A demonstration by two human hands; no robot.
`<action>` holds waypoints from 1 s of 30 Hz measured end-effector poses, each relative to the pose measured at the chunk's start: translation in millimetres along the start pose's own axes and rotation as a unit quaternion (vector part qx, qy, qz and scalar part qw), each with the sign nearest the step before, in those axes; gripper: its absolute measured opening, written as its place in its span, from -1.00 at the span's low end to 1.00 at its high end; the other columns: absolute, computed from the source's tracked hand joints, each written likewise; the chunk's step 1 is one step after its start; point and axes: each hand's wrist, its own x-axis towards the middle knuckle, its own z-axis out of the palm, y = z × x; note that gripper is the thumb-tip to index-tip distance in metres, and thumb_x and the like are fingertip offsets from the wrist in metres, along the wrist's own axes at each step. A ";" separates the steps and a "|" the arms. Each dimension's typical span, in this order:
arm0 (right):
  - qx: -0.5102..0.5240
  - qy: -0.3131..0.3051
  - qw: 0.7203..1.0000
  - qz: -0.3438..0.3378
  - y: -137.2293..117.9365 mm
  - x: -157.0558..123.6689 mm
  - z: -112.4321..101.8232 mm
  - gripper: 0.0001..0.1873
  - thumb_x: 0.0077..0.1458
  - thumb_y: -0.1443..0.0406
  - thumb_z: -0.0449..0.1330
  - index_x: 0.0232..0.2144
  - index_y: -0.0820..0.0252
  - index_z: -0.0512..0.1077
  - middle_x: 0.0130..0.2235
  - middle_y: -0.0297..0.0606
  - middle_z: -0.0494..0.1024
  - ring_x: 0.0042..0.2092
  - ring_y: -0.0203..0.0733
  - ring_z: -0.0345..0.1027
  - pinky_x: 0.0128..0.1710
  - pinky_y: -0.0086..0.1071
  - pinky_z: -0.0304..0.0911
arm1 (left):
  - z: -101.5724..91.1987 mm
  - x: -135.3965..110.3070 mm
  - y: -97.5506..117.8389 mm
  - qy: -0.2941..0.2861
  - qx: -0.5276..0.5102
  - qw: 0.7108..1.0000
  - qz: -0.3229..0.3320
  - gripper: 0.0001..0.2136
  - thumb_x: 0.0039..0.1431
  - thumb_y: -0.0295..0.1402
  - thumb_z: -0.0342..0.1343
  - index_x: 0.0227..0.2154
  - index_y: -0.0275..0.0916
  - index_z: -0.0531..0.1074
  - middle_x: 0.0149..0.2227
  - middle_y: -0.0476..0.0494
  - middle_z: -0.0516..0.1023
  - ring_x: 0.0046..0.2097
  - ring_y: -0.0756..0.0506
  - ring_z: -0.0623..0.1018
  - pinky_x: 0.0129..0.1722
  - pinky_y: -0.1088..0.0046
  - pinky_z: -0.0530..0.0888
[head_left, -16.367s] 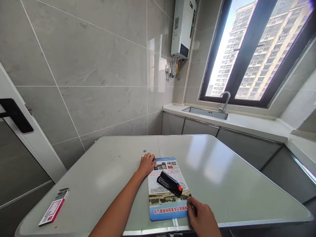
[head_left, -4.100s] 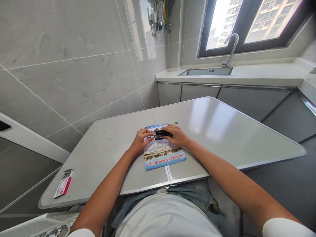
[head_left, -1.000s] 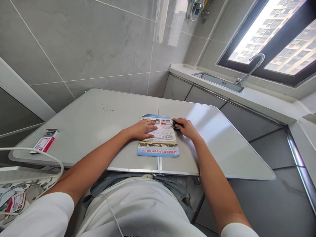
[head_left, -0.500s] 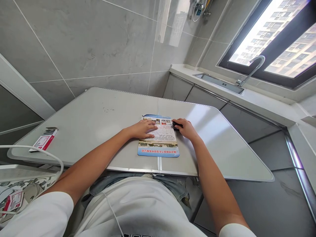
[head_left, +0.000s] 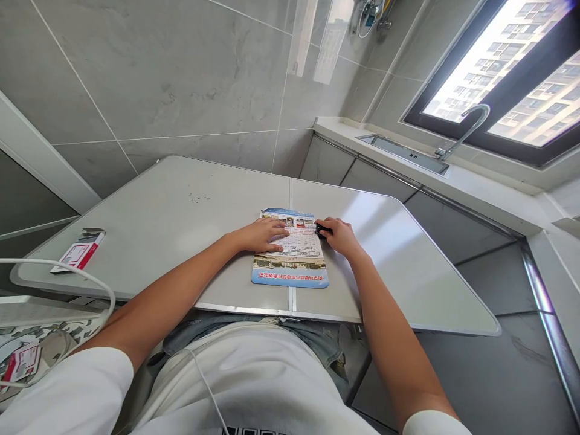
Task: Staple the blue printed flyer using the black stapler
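On the grey table (head_left: 181,205) by tiled walls (head_left: 158,78) lies 1 leaflet (head_left: 294,261).

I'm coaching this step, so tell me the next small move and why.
Probably press the right hand down on the black stapler: it sits at the right edge of the flyer, mostly hidden under that hand, while the left hand lies flat on the flyer, pinning it to the table.

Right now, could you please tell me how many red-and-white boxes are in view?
2. The first box lies near the left edge of the table; the second box lies off it at lower left. More may be hidden.
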 end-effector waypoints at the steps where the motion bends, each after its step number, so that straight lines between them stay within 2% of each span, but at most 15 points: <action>1: -0.010 -0.004 1.000 0.003 -1.7 0.6 1.1 -0.52 0.27 0.38 0.10 0.16 -0.09 0.52 -0.02 -0.19 0.61 0.03 0.05 0.36 0.10 -0.06 0.14 | -0.3 -0.2 0.3 -0.001 0.001 1.000 -0.001 -0.47 0.36 0.05 0.10 0.27 -0.06 0.44 0.40 -0.30 0.33 0.39 -0.37 0.30 0.36 -0.01 0.23; 8: -0.052 -0.011 0.999 -0.002 -20.0 2.0 7.1 -0.61 0.23 0.44 0.08 -0.06 0.03 0.61 0.00 -0.06 0.56 0.05 0.12 0.33 0.06 -0.01 0.10 | -3.5 -0.8 1.6 -0.015 0.006 1.000 -0.014 -0.47 0.36 0.04 0.12 0.28 -0.07 0.44 0.40 -0.29 0.32 0.39 -0.37 0.30 0.36 -0.03 0.23; 11: -0.038 0.001 0.999 -0.006 -17.1 -2.1 1.1 -0.58 0.27 0.42 0.09 0.08 0.01 0.53 0.05 -0.10 0.58 0.08 0.09 0.34 0.08 -0.05 0.15 | -2.9 -1.2 -0.1 -0.009 0.006 1.000 -0.014 -0.47 0.36 0.05 0.12 0.28 -0.06 0.44 0.41 -0.27 0.32 0.40 -0.37 0.30 0.37 -0.02 0.24; 13: -0.021 0.012 1.000 0.004 -7.4 -6.4 -5.8 -0.48 0.27 0.42 0.09 0.22 -0.01 0.41 0.10 -0.15 0.57 0.11 0.03 0.36 0.08 -0.14 0.21 | -2.4 -1.8 -1.3 -0.006 0.008 1.000 -0.013 -0.46 0.36 0.06 0.11 0.28 -0.06 0.44 0.41 -0.27 0.32 0.40 -0.37 0.30 0.38 -0.02 0.24; 16: -0.005 0.017 0.998 0.052 12.4 -12.5 -14.2 -0.40 0.12 0.50 0.14 0.19 0.05 0.41 0.06 -0.18 0.61 0.05 -0.03 0.43 -0.03 -0.27 0.28 | -2.4 -3.1 -2.4 -0.008 0.008 1.000 -0.010 -0.46 0.37 0.07 0.09 0.28 -0.05 0.43 0.41 -0.26 0.32 0.41 -0.36 0.29 0.37 -0.02 0.25; 20: -0.006 0.026 0.988 0.153 28.6 -14.6 -13.3 -0.61 0.01 0.49 0.20 -0.10 0.12 0.54 -0.21 -0.16 0.64 -0.19 -0.02 0.48 -0.24 -0.30 0.28 | -2.8 -4.2 -3.4 -0.006 -0.001 1.000 -0.011 -0.45 0.38 0.08 0.08 0.30 -0.04 0.41 0.42 -0.25 0.31 0.42 -0.36 0.27 0.38 -0.05 0.23; 23: -0.016 0.060 0.975 0.215 27.3 -13.8 -10.2 -0.67 0.00 0.47 0.22 -0.16 0.13 0.55 -0.26 -0.10 0.62 -0.24 0.00 0.48 -0.28 -0.29 0.27 | -2.8 -4.2 -3.8 -0.006 -0.007 1.000 -0.015 -0.44 0.37 0.08 0.09 0.31 -0.05 0.41 0.42 -0.26 0.31 0.43 -0.36 0.26 0.38 -0.06 0.23; 26: -0.018 0.101 0.967 0.234 19.7 -13.7 -12.5 -0.69 0.00 0.48 0.23 -0.17 0.15 0.54 -0.20 -0.03 0.62 -0.18 0.05 0.49 -0.24 -0.26 0.27 | -2.6 -4.1 -3.6 -0.009 -0.004 1.000 -0.016 -0.45 0.37 0.07 0.10 0.30 -0.04 0.42 0.42 -0.26 0.32 0.43 -0.37 0.27 0.38 -0.06 0.25; 30: 0.016 0.147 0.965 0.215 6.6 -11.9 -18.3 -0.71 0.08 0.42 0.19 -0.11 0.15 0.49 -0.10 -0.04 0.62 -0.10 0.07 0.48 -0.19 -0.24 0.27 | -2.1 -4.5 -3.4 -0.007 -0.004 1.000 -0.014 -0.45 0.37 0.08 0.10 0.30 -0.05 0.42 0.41 -0.25 0.32 0.43 -0.38 0.27 0.38 -0.06 0.25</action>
